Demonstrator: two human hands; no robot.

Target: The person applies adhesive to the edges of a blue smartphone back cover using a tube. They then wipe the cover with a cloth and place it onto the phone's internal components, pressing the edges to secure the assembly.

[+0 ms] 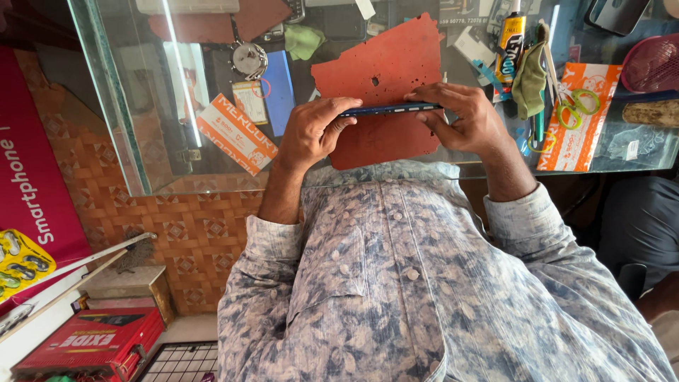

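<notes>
A thin dark blue smartphone is held edge-on between both hands, above a worn red mat on a glass counter. My left hand grips the phone's left end, fingers curled over its top edge. My right hand grips the right end, with the fingers on top and the thumb below. My chest in a blue patterned shirt fills the lower part of the view.
On the counter to the right lie green-handled scissors, an orange card, a yellow glue tube and a green cloth. A pink basket sits far right. A round metal part lies at the left. Below left stands a red box.
</notes>
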